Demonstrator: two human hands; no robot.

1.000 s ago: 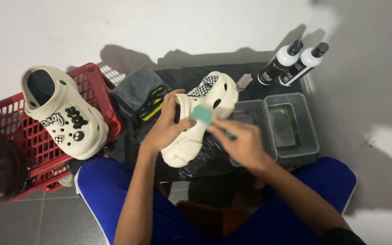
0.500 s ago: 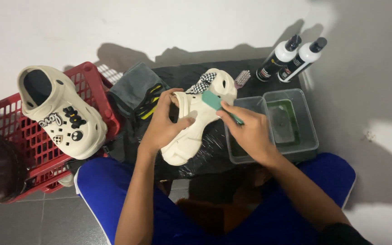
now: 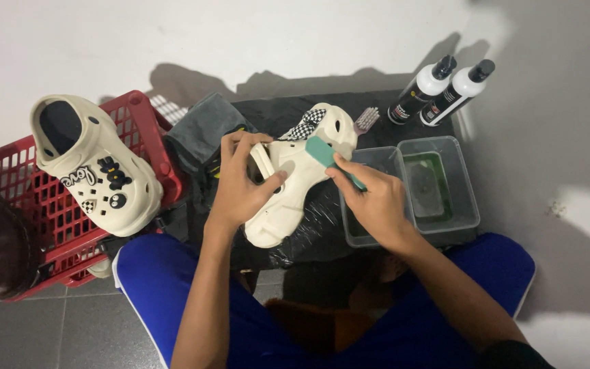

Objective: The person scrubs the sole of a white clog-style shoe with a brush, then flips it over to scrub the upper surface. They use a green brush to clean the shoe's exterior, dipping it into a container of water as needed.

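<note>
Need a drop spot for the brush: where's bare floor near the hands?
Bare white floor runs behind the black mat, and right of the clear tubs below the two bottles. Crowded: the mat around the held clog, and left, where the red basket with the second clog meets the grey cloth.

Cream clog [image 3: 288, 184] held tilted — teal brush [image 3: 322, 153] against its side.

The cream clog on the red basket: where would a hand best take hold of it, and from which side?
Probably by the heel end around the foot opening, coming from above. The cream clog lies sole-down on the red basket with its dark opening facing up at the far end, so fingers could hook inside the rim. The front top carries small charms, a poorer place to press. Both hands are busy elsewhere.
</note>
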